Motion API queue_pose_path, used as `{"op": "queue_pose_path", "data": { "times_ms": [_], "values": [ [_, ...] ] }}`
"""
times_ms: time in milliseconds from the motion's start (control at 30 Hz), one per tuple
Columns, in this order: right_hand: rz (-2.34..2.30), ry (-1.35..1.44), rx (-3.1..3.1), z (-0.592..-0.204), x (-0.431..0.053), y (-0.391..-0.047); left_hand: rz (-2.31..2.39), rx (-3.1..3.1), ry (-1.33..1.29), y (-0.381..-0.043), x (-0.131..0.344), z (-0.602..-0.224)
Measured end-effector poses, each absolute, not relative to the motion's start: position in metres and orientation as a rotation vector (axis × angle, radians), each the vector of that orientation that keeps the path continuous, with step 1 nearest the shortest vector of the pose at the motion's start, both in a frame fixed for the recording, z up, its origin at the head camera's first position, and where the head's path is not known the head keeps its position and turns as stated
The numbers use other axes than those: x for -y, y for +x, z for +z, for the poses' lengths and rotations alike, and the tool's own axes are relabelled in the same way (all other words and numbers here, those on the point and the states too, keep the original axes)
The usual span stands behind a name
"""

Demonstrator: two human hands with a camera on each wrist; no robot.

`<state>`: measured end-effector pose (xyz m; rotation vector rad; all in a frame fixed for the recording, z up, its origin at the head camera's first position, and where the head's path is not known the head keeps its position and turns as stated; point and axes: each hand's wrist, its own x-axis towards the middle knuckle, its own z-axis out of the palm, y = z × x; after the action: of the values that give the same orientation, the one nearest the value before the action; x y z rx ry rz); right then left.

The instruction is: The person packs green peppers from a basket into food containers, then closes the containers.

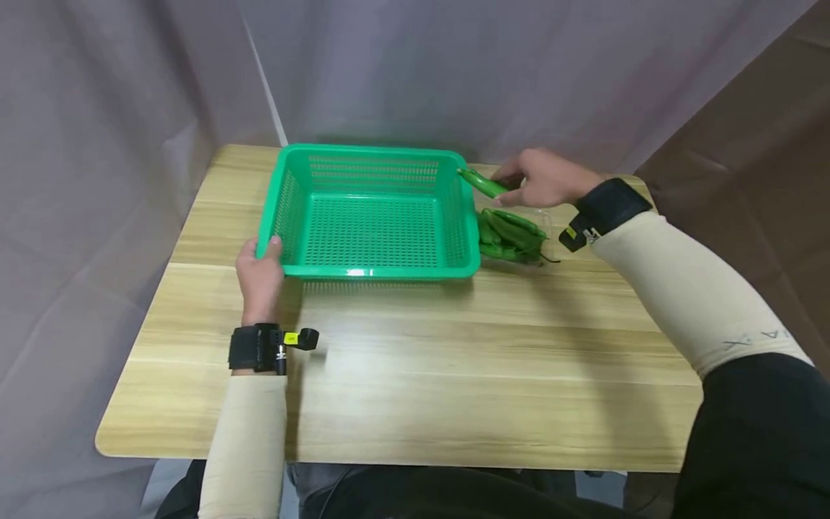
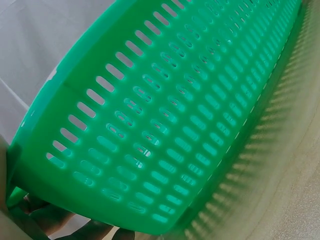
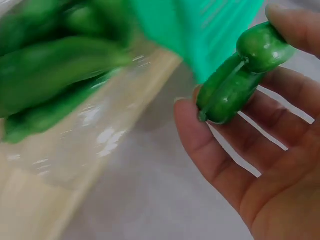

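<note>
My left hand (image 1: 259, 280) grips the front left corner of a green plastic basket (image 1: 372, 272), thumb over the rim. In the left wrist view, its fingers (image 2: 52, 218) show under the slotted basket wall (image 2: 75, 100). No contents show inside the basket. To its right, my right hand (image 1: 550, 179) pinches a glossy green pepper (image 1: 481, 184) whose tip overlaps the basket's right rim. The right wrist view shows this pepper (image 3: 227, 92) end-on between thumb and fingers, with a bulging shape. Several more green peppers (image 1: 512, 234) lie in clear plastic (image 3: 100, 145) below that hand.
A light wooden table (image 1: 454, 375) carries everything, with its back edge just behind the basket. Grey curtains (image 1: 454, 72) hang behind and at the left, and a brown one (image 1: 746, 158) at the right.
</note>
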<state>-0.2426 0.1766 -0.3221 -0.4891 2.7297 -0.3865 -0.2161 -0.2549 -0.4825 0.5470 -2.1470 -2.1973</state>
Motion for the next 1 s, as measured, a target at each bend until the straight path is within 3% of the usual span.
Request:
{"op": "queue_pose_path", "data": {
  "times_ms": [167, 633, 1000],
  "values": [
    [-0.431, -0.372, -2.687, -0.348, -0.201, -0.235, -2.199, 2.146, 0.568, -0.216, 0.260, -0.483],
    [-0.807, -0.083, -2.526, -0.381, -0.214, -0.237, -2.237, 2.085, 0.584, -0.217, 0.262, -0.485],
    [-0.480, -0.206, -2.705, -0.390, -0.216, -0.239, -2.250, 2.094, 0.598, -0.218, 0.265, -0.486]
  ]
}}
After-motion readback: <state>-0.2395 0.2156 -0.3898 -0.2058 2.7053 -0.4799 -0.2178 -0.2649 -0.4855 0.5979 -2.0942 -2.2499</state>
